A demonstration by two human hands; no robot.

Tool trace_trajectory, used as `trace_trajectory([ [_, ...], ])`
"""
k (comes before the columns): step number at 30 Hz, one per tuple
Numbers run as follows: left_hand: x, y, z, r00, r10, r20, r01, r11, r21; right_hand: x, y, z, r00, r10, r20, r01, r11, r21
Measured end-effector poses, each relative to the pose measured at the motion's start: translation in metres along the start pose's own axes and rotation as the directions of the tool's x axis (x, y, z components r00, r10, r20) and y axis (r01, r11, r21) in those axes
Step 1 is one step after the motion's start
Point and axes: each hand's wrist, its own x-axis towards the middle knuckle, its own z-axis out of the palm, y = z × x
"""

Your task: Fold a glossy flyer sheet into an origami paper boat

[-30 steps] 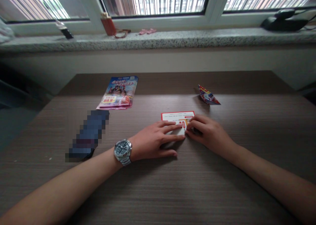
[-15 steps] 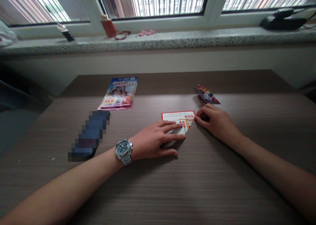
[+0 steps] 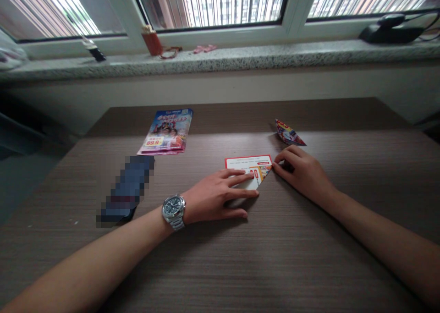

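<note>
Your forearms came in low over the brown wood-grain table (image 3: 220, 271), one from each side. Nearest: the silver watch (image 3: 173, 206) on your left wrist, dark dial facing up. Your left hand (image 3: 215, 196) was wide, palm down, fingers fanned, the upper ones lying across the white leaflet (image 3: 249, 161), the thumb out on the near side, off the paper. Your right hand (image 3: 302, 166) was narrow, thumb and index finger drawn close at the leaflet's right corner; can't tell whether they pinched the paper or only pressed it. The leaflet lay flat at mid-table in front of you, red-bordered, its lower-right edge running on a diagonal, part of it hidden under your left fingers.

Off to the left, well apart from your hand, was a dark slab (image 3: 125, 189), pixelated, detail unreadable. Beyond it sat a stack of flyers (image 3: 168, 132), blue and pink, with a yellow price box. Just past your right hand was a folded paper piece (image 3: 289, 133), multicolored and pointed.

Behind the table: pale wall (image 3: 220, 88), then the speckled stone sill (image 3: 247, 62). On it, left to right: a red container (image 3: 152, 42), leaning, a pink item (image 3: 205, 49) and a black device (image 3: 392, 31) with cables. Barred windows (image 3: 233, 6) at the back.
</note>
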Motion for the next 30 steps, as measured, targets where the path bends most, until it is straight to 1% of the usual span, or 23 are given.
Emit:
trace_trajectory([
  [2, -0.001, 0.0, 0.0, 1.0, 0.002, -0.012, -0.002, 1.0, -0.006, -0.001, -0.003, -0.001, 0.998, -0.068, -0.009, 0.068, 0.998, -0.005],
  [4, -0.001, 0.0, 0.0, 1.0, 0.0, -0.022, 0.0, 1.0, -0.014, -0.003, -0.007, -0.002, 0.985, -0.171, -0.001, 0.17, 0.985, -0.002],
  [6, -0.002, 0.0, 0.0, 1.0, -0.001, -0.031, 0.0, 1.0, -0.028, -0.004, -0.012, -0.003, 0.962, -0.272, 0.027, 0.271, 0.962, 0.022],
  [9, -0.002, 0.001, -0.002, 0.999, 0.002, -0.043, -0.004, 0.999, -0.047, -0.005, -0.017, -0.004, 0.931, -0.354, 0.093, 0.348, 0.935, 0.073],
  [12, -0.001, 0.001, -0.002, 0.999, 0.01, -0.048, -0.013, 0.999, -0.048, -0.007, -0.019, -0.003, 0.91, -0.385, 0.151, 0.373, 0.922, 0.101],
  [16, -0.002, -0.002, 0.0, 0.999, 0.02, -0.031, -0.02, 1.0, -0.008, -0.009, -0.016, -0.001, 0.887, -0.41, 0.211, 0.39, 0.911, 0.133],
  [23, -0.001, -0.004, 0.002, 0.998, 0.055, -0.044, -0.053, 0.998, 0.036, -0.01, -0.014, 0.0, 0.89, -0.387, 0.242, 0.36, 0.921, 0.149],
  [30, -0.001, -0.009, 0.007, 0.993, 0.049, -0.111, -0.044, 0.998, 0.051, -0.01, -0.015, -0.002, 0.876, -0.399, 0.272, 0.364, 0.916, 0.169],
])
